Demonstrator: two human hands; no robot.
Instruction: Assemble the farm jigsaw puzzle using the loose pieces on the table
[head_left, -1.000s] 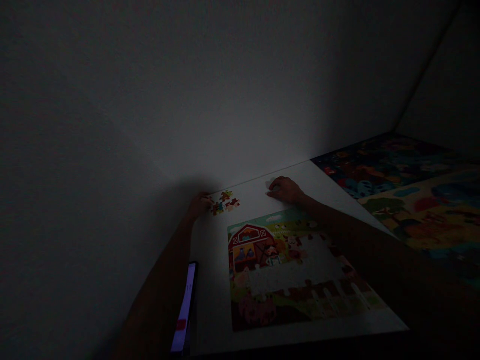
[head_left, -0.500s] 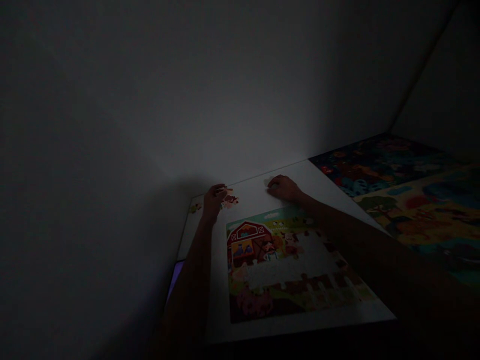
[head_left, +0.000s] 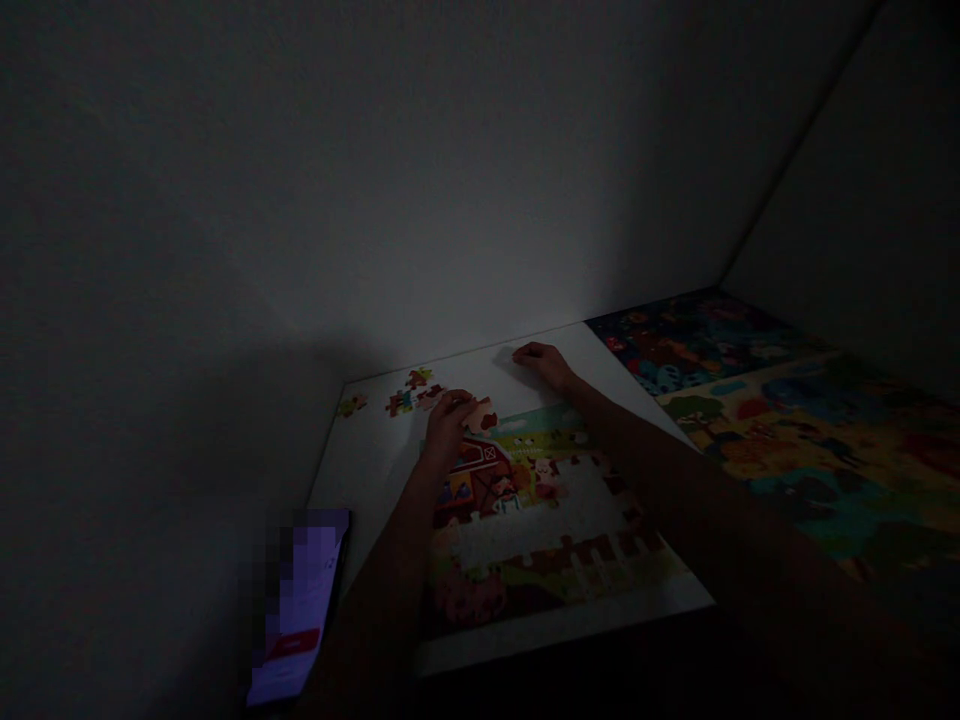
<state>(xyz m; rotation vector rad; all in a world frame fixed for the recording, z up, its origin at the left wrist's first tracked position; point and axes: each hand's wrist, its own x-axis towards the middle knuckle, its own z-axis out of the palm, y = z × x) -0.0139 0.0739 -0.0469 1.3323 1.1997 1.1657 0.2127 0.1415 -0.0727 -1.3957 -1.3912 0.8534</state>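
Note:
My left hand [head_left: 448, 420] pinches a cream and brown puzzle piece [head_left: 481, 416] above the top left edge of a farm jigsaw puzzle [head_left: 525, 590]. The puzzle shows a red barn, a farmer and animals, with a gap across its middle and right where the white surface shows. Behind the puzzle, my right hand [head_left: 546, 365] is low over the white table [head_left: 360, 480], its fingers pressed together. What they hold, if anything, I cannot make out. Several loose puzzle pieces [head_left: 405, 402] lie beyond my left hand.
On the right lie a dark picture puzzle [head_left: 682, 345] and a yellow and teal animal picture [head_left: 810, 440]. A lit phone [head_left: 315, 575] is at the table's left edge, partly pixelated. A pale wall [head_left: 450, 200] rises behind the table. The room is dim.
My left hand has moved toward the barn puzzle with the piece, uncovering loose pieces behind it. My right hand stays behind the puzzle. The view has shifted, showing more of the phone.

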